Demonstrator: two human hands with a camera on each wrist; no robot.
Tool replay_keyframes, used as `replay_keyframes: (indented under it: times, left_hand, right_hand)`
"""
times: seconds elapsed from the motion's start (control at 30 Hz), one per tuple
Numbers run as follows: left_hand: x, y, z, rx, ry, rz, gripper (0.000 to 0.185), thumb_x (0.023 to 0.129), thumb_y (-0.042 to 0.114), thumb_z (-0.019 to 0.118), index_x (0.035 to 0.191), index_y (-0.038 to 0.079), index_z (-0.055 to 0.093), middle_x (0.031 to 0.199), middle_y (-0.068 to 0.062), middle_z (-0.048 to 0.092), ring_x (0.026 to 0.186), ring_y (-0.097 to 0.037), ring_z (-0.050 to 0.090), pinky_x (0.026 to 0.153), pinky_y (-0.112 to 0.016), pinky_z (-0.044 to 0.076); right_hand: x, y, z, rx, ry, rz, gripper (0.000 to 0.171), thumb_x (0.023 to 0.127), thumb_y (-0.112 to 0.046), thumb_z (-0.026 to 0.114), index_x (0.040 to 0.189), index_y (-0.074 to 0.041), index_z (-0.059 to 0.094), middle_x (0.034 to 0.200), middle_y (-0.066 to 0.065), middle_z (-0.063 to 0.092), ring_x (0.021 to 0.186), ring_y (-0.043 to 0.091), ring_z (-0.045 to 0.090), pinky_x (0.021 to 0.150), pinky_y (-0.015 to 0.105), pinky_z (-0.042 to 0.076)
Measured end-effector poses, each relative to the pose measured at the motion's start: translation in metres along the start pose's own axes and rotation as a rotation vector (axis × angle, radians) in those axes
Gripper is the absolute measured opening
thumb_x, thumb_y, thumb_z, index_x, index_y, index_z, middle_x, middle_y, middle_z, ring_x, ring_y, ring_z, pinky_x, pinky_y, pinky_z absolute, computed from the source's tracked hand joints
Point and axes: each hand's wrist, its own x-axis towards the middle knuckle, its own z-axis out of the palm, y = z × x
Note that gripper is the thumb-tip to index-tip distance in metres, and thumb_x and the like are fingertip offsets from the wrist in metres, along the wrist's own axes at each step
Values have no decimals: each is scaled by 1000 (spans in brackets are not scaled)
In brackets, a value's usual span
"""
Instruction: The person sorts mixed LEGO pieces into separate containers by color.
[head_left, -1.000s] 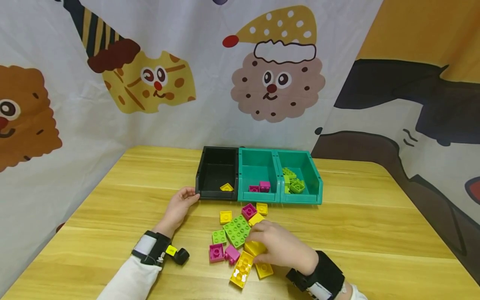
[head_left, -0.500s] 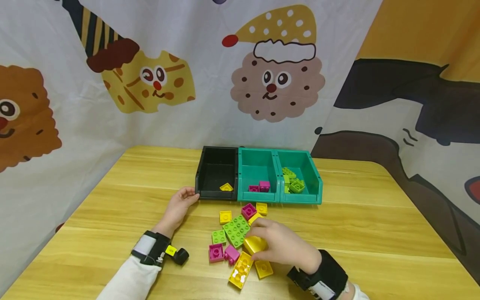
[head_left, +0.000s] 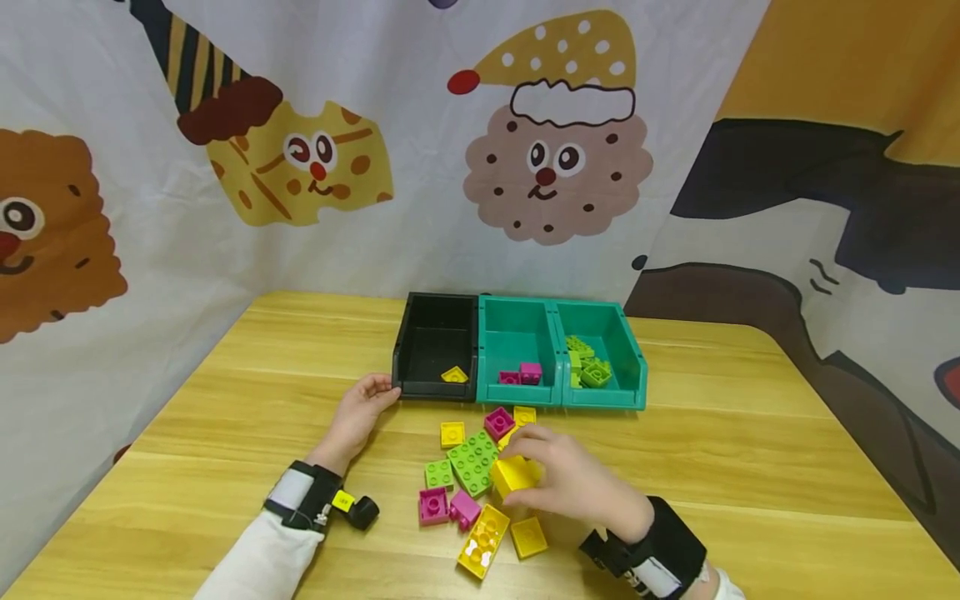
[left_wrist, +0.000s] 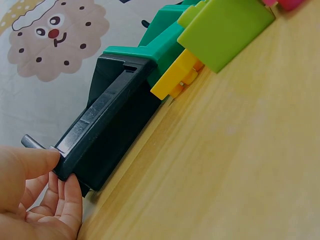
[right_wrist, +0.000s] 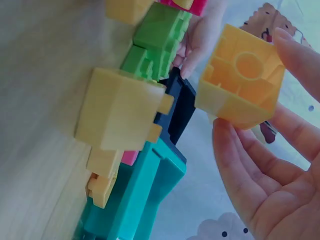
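My right hand (head_left: 561, 475) pinches a yellow brick (head_left: 514, 474) between thumb and fingers, lifted a little above the pile of loose bricks on the wooden table (head_left: 750, 467). In the right wrist view the yellow brick (right_wrist: 241, 84) shows its hollow underside, held at the fingertips. My left hand (head_left: 362, 406) rests on the table with its thumb and fingers on the near left corner of the black bin (head_left: 437, 343); the left wrist view shows the thumb (left_wrist: 30, 162) on the black bin's (left_wrist: 110, 135) rim. One yellow brick (head_left: 453, 375) lies inside that bin.
Two teal bins stand right of the black one: the middle bin (head_left: 517, 350) holds magenta bricks, the right bin (head_left: 600, 346) holds green ones. Loose green (head_left: 474, 460), magenta (head_left: 433, 505) and yellow (head_left: 483, 540) bricks lie before the bins. A printed curtain hangs behind.
My right hand has lifted the yellow brick off the pile and raised it slightly towards the bins. The left hand has stayed on the black bin.
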Motion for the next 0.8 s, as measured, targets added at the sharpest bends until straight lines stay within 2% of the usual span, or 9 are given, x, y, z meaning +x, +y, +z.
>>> replay_keyframes:
  times: [0.3, 0.57, 0.73, 0.8]
  left_hand:
    - [-1, 2, 1, -2, -3, 2, 23, 92, 3, 57, 113, -6, 51, 94, 1, 53, 89, -8, 49, 76, -16, 45]
    - [-2, 1, 2, 13, -6, 4, 23, 92, 4, 58, 112, -6, 52, 95, -1, 54, 90, -10, 48, 75, -17, 44]
    - [0, 0, 2, 4, -1, 2, 23, 92, 3, 58, 112, -6, 52, 93, -1, 53, 89, -9, 49, 76, -17, 44]
    - [0, -1, 2, -1, 3, 3, 24, 92, 4, 59, 112, -7, 52, 93, 0, 53, 88, -8, 49, 76, -16, 45]
  right_hand:
    - [12, 5, -20, 2, 148, -63, 38, 74, -25, 81, 104, -6, 68, 104, 4, 65, 91, 17, 61, 78, 29, 55]
    - [36, -2, -40, -11, 229, -21, 41, 73, -23, 81, 107, -6, 68, 109, 6, 64, 94, 19, 60, 78, 27, 55]
    - [60, -3, -48, 13, 253, 0, 47, 74, -21, 81, 116, -4, 64, 113, 9, 61, 99, 22, 58, 81, 33, 55]
    - [71, -4, -51, 8, 257, 10, 50, 75, -21, 80, 119, -5, 63, 112, 9, 59, 96, 22, 57, 82, 34, 55]
